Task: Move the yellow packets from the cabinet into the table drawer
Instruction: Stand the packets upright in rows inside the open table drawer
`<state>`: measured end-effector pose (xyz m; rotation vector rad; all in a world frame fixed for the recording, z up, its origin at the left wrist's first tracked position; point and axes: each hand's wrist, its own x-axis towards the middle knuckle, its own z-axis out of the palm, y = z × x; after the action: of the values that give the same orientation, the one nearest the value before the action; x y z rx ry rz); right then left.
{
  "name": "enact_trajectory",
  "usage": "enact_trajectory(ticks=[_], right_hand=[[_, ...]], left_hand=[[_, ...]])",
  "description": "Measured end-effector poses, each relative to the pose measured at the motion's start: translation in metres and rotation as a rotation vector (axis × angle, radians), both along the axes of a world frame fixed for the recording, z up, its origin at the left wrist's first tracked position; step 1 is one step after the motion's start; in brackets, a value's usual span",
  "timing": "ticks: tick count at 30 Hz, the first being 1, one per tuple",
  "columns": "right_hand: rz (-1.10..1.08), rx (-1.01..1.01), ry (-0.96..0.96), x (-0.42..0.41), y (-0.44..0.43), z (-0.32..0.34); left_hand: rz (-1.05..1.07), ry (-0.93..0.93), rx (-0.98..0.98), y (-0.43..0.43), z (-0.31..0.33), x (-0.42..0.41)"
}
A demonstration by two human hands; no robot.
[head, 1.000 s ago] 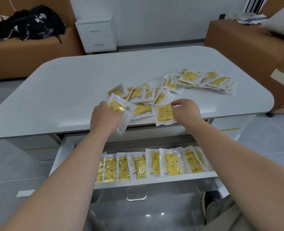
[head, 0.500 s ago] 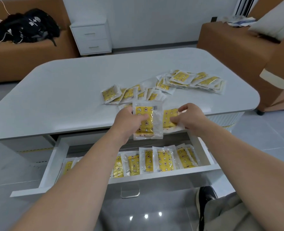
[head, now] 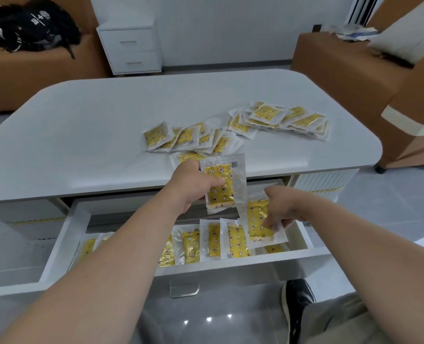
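Now my right hand (head: 284,209) has dropped from the tabletop (head: 86,125) to the open drawer (head: 64,234), pinching one yellow packet (head: 258,219) above the standing row. My left hand (head: 193,186) grips another packet (head: 220,183) above the drawer, awaiting its turn; many remain on the table.

Yellow packets (head: 265,115) in clear, crinkled glossy plastic film, smooth matt grey table top (head: 86,125), white matt drawer (head: 64,234), glossy reflective floor tiles (head: 206,326), at 10 o'clock, brown smooth-upholstered sofa (head: 32,78)

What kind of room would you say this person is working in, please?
Probably a living room or lounge: a brown upholstered sofa and matching armchair flank a low grey rounded table, with a small white two-drawer cabinet against the wall.
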<state>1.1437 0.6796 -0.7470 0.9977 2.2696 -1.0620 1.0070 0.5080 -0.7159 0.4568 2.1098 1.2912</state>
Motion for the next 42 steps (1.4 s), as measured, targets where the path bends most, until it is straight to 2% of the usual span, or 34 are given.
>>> enact_trajectory(ticks=[11, 14, 16, 19, 24, 26, 28, 31, 33, 36, 39, 40, 42], right_hand=[[0.152, 0.102, -0.2, -0.013, -0.019, -0.059], [0.183, 0.121, -0.322, -0.017, -0.024, -0.066], [0.238, 0.204, -0.381, -0.017, -0.027, -0.069], [0.298, 0.41, -0.343, -0.012, -0.027, -0.077], [0.319, 0.432, -0.359, -0.019, -0.023, -0.055], [0.307, 0.291, -0.27, -0.024, -0.013, -0.025], [0.256, 0.013, -0.112, -0.024, -0.001, 0.003], [0.034, -0.446, 0.237, -0.014, 0.008, 0.029], [-0.053, -0.555, 0.404, -0.009, 0.007, 0.035], [-0.119, -0.506, 0.47, -0.008, 0.006, 0.035], [-0.074, -0.396, 0.37, -0.004, 0.013, 0.025], [-0.038, -0.291, 0.319, -0.002, 0.016, 0.021], [0.095, 0.071, 0.17, 0.003, 0.022, 0.009]], left_hand=[[-0.019, 0.04, -0.081, -0.007, -0.011, -0.007], [-0.023, 0.041, -0.077, -0.009, -0.012, -0.008], [-0.02, 0.04, -0.069, -0.011, -0.011, -0.009], [-0.015, 0.034, -0.063, -0.011, -0.009, -0.009], [-0.018, 0.04, -0.065, -0.01, -0.004, -0.008], [-0.019, 0.043, -0.057, -0.008, -0.002, -0.006], [-0.022, 0.034, -0.035, -0.007, -0.002, -0.004], [-0.045, -0.019, -0.023, -0.002, -0.004, 0.001], [-0.079, -0.075, -0.017, 0.003, -0.006, 0.005], [-0.102, -0.206, 0.042, 0.01, -0.006, 0.014], [-0.078, -0.236, 0.088, 0.013, -0.002, 0.022], [-0.065, -0.121, 0.057, 0.012, -0.004, 0.021], [-0.076, 0.307, -0.096, 0.009, -0.006, 0.015]])
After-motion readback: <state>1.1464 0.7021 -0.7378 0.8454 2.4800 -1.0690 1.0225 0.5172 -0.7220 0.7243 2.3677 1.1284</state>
